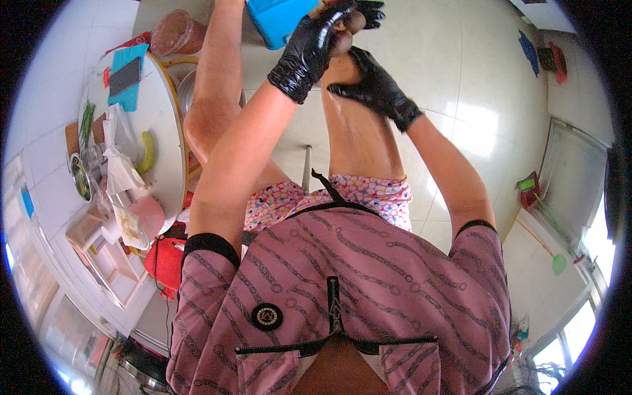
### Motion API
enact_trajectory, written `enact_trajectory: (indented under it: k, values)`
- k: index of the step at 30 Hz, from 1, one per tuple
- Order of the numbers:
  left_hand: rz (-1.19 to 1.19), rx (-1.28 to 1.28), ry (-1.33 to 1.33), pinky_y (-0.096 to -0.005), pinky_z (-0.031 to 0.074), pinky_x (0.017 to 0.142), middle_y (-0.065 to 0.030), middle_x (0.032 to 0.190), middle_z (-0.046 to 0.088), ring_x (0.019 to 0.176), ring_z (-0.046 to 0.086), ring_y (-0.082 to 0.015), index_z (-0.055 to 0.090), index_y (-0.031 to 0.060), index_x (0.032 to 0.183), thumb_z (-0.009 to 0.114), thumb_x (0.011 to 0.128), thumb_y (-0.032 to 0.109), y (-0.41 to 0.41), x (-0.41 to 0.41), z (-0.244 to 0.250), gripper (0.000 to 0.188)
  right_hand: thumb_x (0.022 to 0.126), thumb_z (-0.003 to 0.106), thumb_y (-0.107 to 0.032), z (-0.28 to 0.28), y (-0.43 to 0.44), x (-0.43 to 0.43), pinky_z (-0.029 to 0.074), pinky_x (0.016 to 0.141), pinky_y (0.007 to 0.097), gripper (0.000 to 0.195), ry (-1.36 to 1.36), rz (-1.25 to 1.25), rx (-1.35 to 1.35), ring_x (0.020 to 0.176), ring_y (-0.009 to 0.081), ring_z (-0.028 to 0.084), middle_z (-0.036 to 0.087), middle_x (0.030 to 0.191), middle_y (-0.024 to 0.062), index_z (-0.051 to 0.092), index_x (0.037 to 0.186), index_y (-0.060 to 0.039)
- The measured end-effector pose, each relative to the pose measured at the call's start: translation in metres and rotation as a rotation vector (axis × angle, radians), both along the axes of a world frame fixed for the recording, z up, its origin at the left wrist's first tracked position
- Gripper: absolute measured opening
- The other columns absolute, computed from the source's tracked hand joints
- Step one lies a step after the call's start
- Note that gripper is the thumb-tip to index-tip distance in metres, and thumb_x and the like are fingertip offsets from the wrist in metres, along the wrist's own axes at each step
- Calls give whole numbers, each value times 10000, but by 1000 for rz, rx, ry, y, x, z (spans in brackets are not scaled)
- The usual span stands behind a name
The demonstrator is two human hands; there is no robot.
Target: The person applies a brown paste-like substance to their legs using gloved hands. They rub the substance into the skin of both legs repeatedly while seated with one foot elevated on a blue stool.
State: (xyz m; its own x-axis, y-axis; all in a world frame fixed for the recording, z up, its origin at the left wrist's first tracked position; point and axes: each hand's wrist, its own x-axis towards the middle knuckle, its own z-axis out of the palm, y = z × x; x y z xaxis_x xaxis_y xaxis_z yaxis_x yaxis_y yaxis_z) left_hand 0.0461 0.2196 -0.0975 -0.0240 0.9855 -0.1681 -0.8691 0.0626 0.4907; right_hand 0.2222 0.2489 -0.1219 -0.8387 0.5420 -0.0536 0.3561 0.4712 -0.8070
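My left hand (316, 52), in a shiny black disposable glove, reaches forward above my right knee. It holds brown, rounded pieces (340, 43); what they are cannot be told, and some fingertips reach past them near the top edge. Just behind and to the right, my right hand (377, 89), gloved in black too, is held beside or over my bare right leg (363, 133), thumb and fingers apart, with nothing visible in it. A blue plastic container (279, 19), cut off by the top edge, lies beyond my left wrist.
At left, a round white table (168, 148) holds a phone (125, 77) on a blue item, a yellow-green banana (146, 152), green stalks (87, 123) and a bowl of greens (81, 177). A reddish tub (173, 33) stands behind it. A red stool or bag (165, 261) is by my left side.
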Motion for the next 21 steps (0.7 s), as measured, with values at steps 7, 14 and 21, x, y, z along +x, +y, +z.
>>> enact_trajectory:
  k: [7,14,21]
  values:
    - [421,222,23,-222,483,543,-38,719,550,599,542,-136,519,94,1006,524,938,220,6,-27,-16,143,773,622,-247,-8,27,-85,492,770,336,176,-446,554,330,859,219,644,680,837,105,677,853,-100]
    - [269,-192,331,-227,474,441,-100,761,626,507,562,-165,549,41,1099,552,916,202,-93,-50,113,244,666,634,-312,-19,-40,-53,458,774,399,192,-494,699,630,690,285,632,636,636,131,689,652,-129]
    - [334,-475,1235,-139,269,443,28,859,617,516,386,3,597,110,1184,544,925,243,-234,-96,62,295,670,593,-291,-4,-70,-19,406,893,474,243,-151,809,680,689,304,568,578,550,104,612,507,-113]
